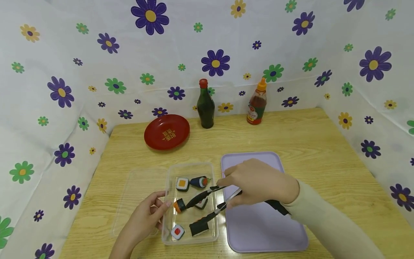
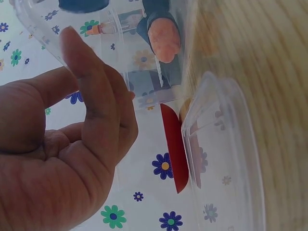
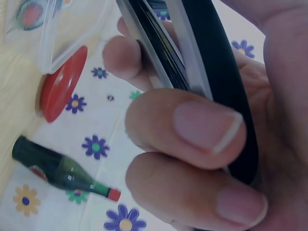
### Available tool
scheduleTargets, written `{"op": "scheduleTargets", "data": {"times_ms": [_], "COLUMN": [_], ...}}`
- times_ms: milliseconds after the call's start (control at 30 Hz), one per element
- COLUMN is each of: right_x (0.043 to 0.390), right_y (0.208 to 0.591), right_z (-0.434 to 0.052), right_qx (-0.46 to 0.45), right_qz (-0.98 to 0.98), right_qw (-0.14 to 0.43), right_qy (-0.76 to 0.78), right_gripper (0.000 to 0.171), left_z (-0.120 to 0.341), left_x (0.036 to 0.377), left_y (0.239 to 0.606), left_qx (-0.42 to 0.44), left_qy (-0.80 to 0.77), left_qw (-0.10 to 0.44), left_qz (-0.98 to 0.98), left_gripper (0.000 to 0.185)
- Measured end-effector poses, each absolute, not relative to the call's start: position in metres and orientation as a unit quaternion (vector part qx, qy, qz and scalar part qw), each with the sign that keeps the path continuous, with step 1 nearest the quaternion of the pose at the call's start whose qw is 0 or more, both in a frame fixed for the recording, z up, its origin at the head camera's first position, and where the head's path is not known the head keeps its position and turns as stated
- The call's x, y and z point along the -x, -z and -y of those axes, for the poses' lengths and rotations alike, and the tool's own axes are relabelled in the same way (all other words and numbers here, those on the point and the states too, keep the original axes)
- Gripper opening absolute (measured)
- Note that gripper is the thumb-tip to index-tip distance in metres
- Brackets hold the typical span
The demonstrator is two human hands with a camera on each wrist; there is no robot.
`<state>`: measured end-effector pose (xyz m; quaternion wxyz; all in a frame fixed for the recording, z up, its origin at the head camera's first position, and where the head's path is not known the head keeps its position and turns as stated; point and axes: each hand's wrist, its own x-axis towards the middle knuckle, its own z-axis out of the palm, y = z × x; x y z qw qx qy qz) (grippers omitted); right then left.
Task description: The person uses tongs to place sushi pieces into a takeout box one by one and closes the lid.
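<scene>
A clear plastic box on the wooden table holds several toy sushi pieces, among them an orange-ended roll and a black roll. My right hand grips black tongs, seen close up in the right wrist view. The tong tips are spread inside the box, one at the orange-ended roll, the other at the black roll. My left hand rests against the box's left wall, its fingers fairly straight beside the clear wall.
A lilac tray lies right of the box, under my right forearm. A clear lid lies left of the box. At the back stand a red plate, a dark green bottle and a sauce bottle. Flowered cloth walls surround the table.
</scene>
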<state>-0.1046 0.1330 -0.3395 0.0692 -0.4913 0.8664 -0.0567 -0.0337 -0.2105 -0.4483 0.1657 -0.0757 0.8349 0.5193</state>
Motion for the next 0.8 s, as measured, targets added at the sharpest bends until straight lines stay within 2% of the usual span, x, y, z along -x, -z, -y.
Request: {"op": "scheduleTargets", "data": {"times_ms": [267, 600, 800], "right_x": [0.103, 0.092, 0.079], "right_y": [0.342, 0.355, 0.365], "right_z": [-0.163, -0.200, -0.219], "right_qx": [0.472, 0.388, 0.340], "right_qz": [-0.877, -0.914, -0.928], "right_qw": [-0.003, -0.001, -0.037], "right_qy": [0.089, 0.116, 0.146], "right_gripper": [0.057, 0.068, 0.073], "left_z": [0.211, 0.211, 0.213], "left_x": [0.035, 0.035, 0.034], "left_y": [0.448, 0.450, 0.451], "left_qx": [0.077, 0.076, 0.080], "left_qy": [-0.513, -0.512, -0.509], "left_qw": [0.167, 0.172, 0.173], "left_qz": [-0.838, -0.838, -0.839], "left_gripper": [0.047, 0.049, 0.049]}}
